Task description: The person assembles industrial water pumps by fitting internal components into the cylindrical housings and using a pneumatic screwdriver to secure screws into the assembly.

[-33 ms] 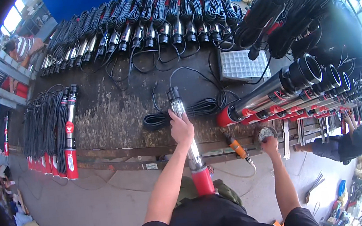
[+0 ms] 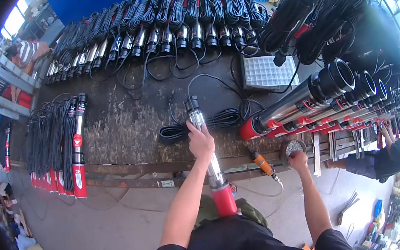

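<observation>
My left hand (image 2: 201, 142) is closed round a submersible pump (image 2: 223, 199), a long steel tube with a red end and a black top. Its red end rests against my body, and its black top lies over the bench edge with a black cable running from it. Beside the pump's upper part lies a coil of black cable (image 2: 224, 118). Over to the right, my right hand (image 2: 298, 160) has its curled fingers in a round dish (image 2: 290, 149) of small shiny metal pieces. What the fingertips pinch is too small to make out. Between the hands hangs an orange power driver (image 2: 262, 163) with a hose.
Rows of pumps with coiled cables (image 2: 163, 9) line the bench's far side. More pumps stand left (image 2: 78, 155), and steel tubes with red ends (image 2: 297, 105) lie right. A compartmented white tray (image 2: 269, 71) sits behind them. A co-worker (image 2: 388, 157) is at the far right.
</observation>
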Motion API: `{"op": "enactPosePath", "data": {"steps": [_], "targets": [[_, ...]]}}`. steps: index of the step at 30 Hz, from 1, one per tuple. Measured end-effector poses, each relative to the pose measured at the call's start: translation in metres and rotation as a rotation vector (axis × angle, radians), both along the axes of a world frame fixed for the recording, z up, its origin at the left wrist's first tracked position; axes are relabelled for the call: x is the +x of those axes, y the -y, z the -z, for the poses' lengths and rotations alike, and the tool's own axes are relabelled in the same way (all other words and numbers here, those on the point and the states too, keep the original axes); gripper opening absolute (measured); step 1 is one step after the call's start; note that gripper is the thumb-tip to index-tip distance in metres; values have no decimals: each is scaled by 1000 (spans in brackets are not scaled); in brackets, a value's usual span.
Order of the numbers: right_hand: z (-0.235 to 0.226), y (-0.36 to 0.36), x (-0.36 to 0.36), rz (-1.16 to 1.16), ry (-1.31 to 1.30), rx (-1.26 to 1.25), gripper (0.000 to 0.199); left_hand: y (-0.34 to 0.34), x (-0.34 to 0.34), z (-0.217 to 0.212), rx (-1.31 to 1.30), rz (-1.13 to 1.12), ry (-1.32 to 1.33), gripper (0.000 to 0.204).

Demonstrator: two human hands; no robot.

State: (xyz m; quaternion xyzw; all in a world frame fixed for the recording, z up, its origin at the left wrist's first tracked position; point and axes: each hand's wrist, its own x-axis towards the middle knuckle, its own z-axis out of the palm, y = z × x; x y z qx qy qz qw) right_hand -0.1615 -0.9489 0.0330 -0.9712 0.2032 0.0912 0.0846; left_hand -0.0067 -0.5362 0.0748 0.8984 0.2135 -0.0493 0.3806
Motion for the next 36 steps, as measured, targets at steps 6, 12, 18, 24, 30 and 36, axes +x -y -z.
{"op": "enactPosePath", "data": {"steps": [6, 12, 18, 24, 30, 36], "targets": [[-8, -2, -9, 55, 215, 121, 17, 0, -2, 4, 17, 3, 40, 67], [-12, 6, -17, -71, 237, -37, 15, -1, -5, 4, 16, -26, 71, 65], [-22, 5, -9, -40, 202, 17, 15, -4, -5, -1, -8, -28, 40, 67], [-24, -8, 3, -64, 129, -48, 17, -11, -6, -3, -39, -33, 49, 66], [-3, 9, -2, -28, -25, -10, 22, -12, -6, 0, -29, -33, 79, 67], [3, 20, -7, 29, -64, 136, 23, -13, -6, -6, -50, -45, 40, 67]]}}
